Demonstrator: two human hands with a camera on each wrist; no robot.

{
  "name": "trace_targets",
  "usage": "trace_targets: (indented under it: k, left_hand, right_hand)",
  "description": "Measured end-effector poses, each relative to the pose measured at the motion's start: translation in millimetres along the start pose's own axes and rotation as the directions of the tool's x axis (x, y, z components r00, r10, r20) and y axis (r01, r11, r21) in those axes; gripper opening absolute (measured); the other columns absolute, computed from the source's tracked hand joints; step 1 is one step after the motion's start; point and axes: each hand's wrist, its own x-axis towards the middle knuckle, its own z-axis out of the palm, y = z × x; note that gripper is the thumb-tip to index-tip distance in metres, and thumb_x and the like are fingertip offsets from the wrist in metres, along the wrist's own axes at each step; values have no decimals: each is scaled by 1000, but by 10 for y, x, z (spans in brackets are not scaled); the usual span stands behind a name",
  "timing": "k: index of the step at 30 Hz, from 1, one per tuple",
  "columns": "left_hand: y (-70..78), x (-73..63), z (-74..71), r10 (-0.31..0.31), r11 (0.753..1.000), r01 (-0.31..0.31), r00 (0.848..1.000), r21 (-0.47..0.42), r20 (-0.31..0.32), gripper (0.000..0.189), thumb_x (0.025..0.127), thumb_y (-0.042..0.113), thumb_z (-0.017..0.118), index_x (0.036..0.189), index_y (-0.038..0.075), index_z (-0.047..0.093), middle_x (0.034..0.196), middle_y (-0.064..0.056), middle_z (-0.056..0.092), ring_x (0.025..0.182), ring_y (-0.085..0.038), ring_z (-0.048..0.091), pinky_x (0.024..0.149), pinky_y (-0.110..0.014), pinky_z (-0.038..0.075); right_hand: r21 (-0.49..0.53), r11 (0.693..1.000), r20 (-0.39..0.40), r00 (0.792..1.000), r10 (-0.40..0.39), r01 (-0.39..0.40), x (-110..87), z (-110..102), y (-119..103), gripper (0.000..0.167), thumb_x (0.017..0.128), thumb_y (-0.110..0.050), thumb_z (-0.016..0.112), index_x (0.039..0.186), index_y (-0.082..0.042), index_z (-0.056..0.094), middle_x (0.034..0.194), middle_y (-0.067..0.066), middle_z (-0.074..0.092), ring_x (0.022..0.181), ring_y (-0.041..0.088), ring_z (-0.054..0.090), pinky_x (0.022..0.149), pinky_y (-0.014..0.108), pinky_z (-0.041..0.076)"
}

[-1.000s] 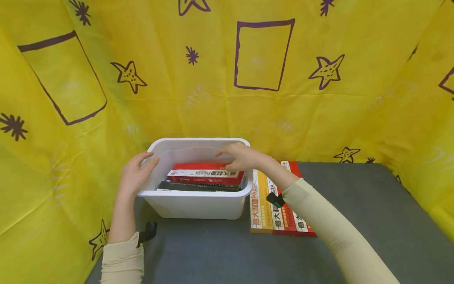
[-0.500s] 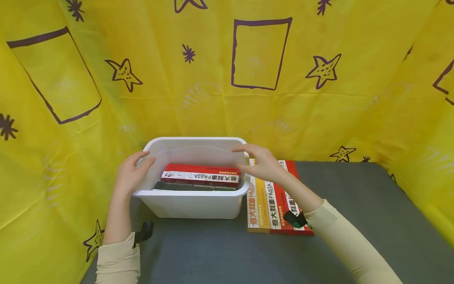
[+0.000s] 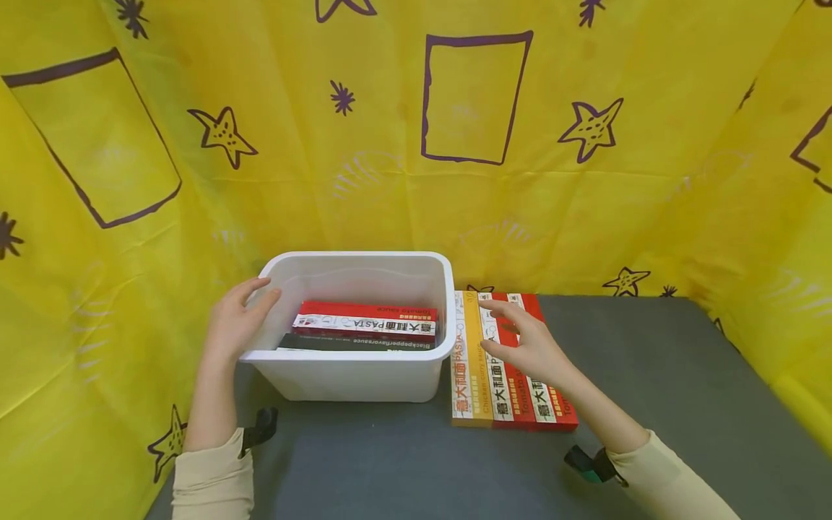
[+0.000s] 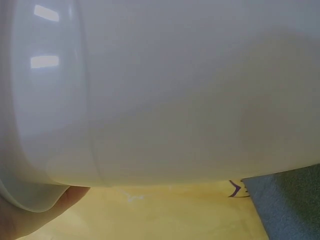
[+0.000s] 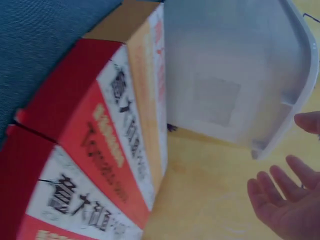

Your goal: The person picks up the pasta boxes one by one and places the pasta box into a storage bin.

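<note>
A white plastic bin stands on the grey table. My left hand holds its left rim, with part of a finger showing beside the rim in the left wrist view. Inside the bin lie a red pasta box and a black pepper sauce pasta box. My right hand hovers over the boxes right of the bin, fingers spread and holding nothing. Beneath it, a yellow pasta box lies beside two red tomato pasta boxes, the nearer one clear in the right wrist view.
Yellow cloth printed with dark stars and squares hangs behind and on both sides. The bin's back wall stands close to it. Grey tabletop extends to the right of the boxes and in front of the bin.
My right hand has come out of the bin, passed over its right rim and moved right above the boxes on the table. The left hand stays at the left rim.
</note>
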Motion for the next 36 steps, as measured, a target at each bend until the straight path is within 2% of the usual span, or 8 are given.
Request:
trace_targets:
  k: [6, 13, 20, 29, 36]
  left_hand:
    - [-26, -2, 5, 12, 1000, -12, 1000, -3, -6, 59, 99, 43, 50, 139, 0, 50, 144, -28, 42, 133, -48, 36, 105, -66, 28]
    - [-68, -29, -15, -5, 1000, 5, 1000, 21, -8, 59, 99, 43, 50, 140, 1, 50, 145, -28, 42, 132, -48, 36, 104, -66, 29]
    - [-46, -14, -22, -2, 1000, 2, 1000, 26, -3, 59, 99, 44, 50, 140, 2, 50, 145, -28, 41, 133, -48, 35, 104, -66, 29]
    - [-34, 19, -29, 8, 999, -8, 1000, 31, 6, 60, 99, 45, 48, 140, 1, 49, 145, -29, 41, 132, -50, 35, 103, -68, 28]
    - [-29, 33, -14, 10, 999, -10, 1000, 31, 13, 60, 99, 45, 48, 140, 1, 49, 145, -29, 41, 132, -50, 35, 103, -68, 29]
  right_hand:
    - [9, 999, 10, 999, 44, -44, -162, 44, 147, 59, 86, -22, 75, 140, -19, 51, 136, 6, 55, 116, 32, 56, 97, 55, 46]
    - [41, 997, 5, 998, 65, -65, -341, 81, 329, 60, 85, -17, 76, 140, -16, 51, 136, 10, 54, 121, 37, 52, 96, 56, 47]
    - [-10, 996, -27, 996, 90, -91, -548, 53, 502, 60, 85, -20, 76, 139, -10, 51, 138, 15, 51, 121, 39, 51, 94, 58, 47]
    - [-61, 977, -52, 978, 203, -206, -698, 35, 613, 65, 83, -24, 77, 140, -10, 48, 141, 19, 45, 121, 43, 48, 91, 61, 48]
    - [-135, 973, -112, 978, 175, -189, -826, 40, 734, 74, 78, -24, 80, 140, -3, 44, 144, 22, 40, 129, 42, 33, 96, 68, 38]
